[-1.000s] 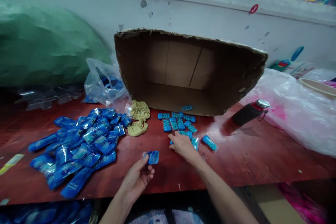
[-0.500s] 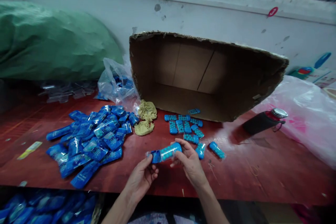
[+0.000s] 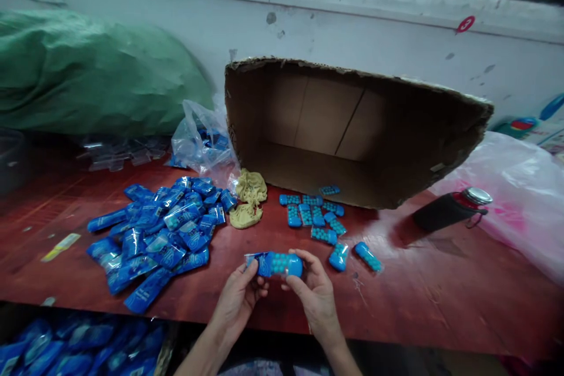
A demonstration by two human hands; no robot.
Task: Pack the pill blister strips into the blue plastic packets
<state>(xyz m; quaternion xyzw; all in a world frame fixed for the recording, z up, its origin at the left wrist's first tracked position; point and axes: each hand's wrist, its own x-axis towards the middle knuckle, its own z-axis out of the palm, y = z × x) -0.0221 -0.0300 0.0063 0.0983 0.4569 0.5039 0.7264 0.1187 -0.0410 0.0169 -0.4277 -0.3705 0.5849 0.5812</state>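
Note:
Just above the table's front edge, my left hand (image 3: 241, 292) pinches the printed end of a blue plastic wrapper (image 3: 264, 264). My right hand (image 3: 314, 289) grips the blue-capped end of a clear candy container (image 3: 280, 263) filled with turquoise balls. The container's other end sits inside the wrapper, so the two form one level piece between my hands. Beyond my right hand lie several unwrapped containers like it (image 3: 338, 256). To the left spreads a heap of blue wrapped packs (image 3: 163, 241).
A cardboard box (image 3: 308, 167) lies on its side at the back, its opening facing me. Yellowish gloves (image 3: 247, 214), a clear bag (image 3: 200, 141) and a dark bottle (image 3: 440, 211) stand about. More blue packs (image 3: 83, 346) fill a container below the table's left edge.
The container and wrapper have turned from tilted up at the right to nearly level. My right hand has come down slightly, and the whole view has shifted a little.

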